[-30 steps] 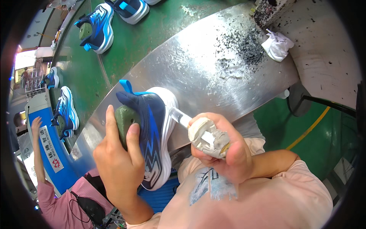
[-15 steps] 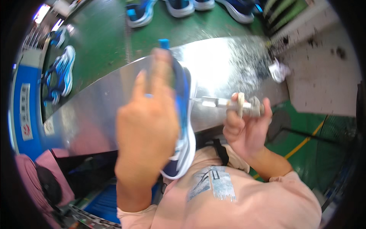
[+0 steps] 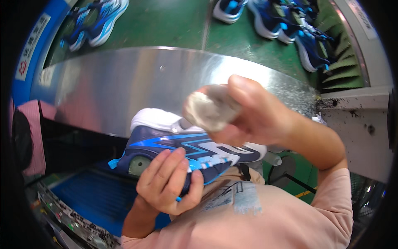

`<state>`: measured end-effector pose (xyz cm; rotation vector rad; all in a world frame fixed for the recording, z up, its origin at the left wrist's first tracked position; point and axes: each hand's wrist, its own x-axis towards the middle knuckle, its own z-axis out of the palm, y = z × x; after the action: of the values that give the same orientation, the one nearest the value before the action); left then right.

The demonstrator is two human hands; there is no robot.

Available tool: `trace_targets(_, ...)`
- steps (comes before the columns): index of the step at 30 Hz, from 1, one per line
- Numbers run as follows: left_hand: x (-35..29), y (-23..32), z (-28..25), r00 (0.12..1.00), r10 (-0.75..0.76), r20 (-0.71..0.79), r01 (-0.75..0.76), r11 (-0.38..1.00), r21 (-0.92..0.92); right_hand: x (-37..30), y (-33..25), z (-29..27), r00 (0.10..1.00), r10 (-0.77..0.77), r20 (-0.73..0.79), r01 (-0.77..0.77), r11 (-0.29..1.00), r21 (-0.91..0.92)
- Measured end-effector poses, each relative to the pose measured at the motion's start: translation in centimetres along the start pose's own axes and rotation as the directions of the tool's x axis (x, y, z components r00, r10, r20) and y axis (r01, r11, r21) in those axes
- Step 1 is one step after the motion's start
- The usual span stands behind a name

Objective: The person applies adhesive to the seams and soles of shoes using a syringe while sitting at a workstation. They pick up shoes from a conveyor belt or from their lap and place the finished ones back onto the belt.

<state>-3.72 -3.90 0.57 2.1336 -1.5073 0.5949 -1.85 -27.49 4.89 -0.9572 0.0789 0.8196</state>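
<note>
A navy and blue sneaker (image 3: 166, 143) with a white sole lies on its side, sole turned away from me, between my body and the metal plate. My left hand (image 3: 168, 180) grips it at the laces and tongue, fingers over the opening. My right hand (image 3: 257, 112) is closed round a hand tool (image 3: 211, 110) with a pale, wrapped-looking grip, held above the shoe. Its greyish end comes down by the white sole's edge; whether it touches cannot be made out. The right hand is slightly blurred and hides part of the sole.
A shiny metal plate (image 3: 112, 79) spans the near side of a green conveyor belt (image 3: 166, 25). Several similar sneakers (image 3: 269, 25) stand at the far right, with more sneakers (image 3: 97, 23) at far left. A pale machine housing (image 3: 356, 128) stands at right.
The sneaker has turned from upright lengthwise to crosswise, nearer my body. My left hand has come down onto its laces. My right hand has moved left with the tool, over the sole.
</note>
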Motion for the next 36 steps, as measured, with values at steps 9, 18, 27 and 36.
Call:
trace_targets(9, -4.1, 2.4, 1.1, 0.99, -0.131, -0.046, 0.136, 0.981, 0.139, -4.5, 0.1, 1.5, 0.979, 0.083, -0.188, -0.12, 0.974, -0.194)
trace_targets(18, -4.5, 3.8, 1.6, 0.987, -0.16, 0.024, 0.148, 0.952, 0.267, -13.4, 4.1, -1.1, 0.949, -0.099, -0.298, 0.103, 0.995, -0.004)
trace_targets(27, -1.7, 3.9, 1.4, 0.984, -0.148, 0.096, 0.112, 0.944, 0.311, -15.0, 10.8, -3.1, 0.775, -0.549, -0.313, 0.623, 0.748, 0.228)
trace_targets(36, 3.1, 2.7, 1.7, 0.969, -0.207, 0.138, 0.168, 0.954, 0.25, -16.1, 11.7, -2.8, 0.789, -0.413, -0.456, 0.518, 0.845, 0.131)
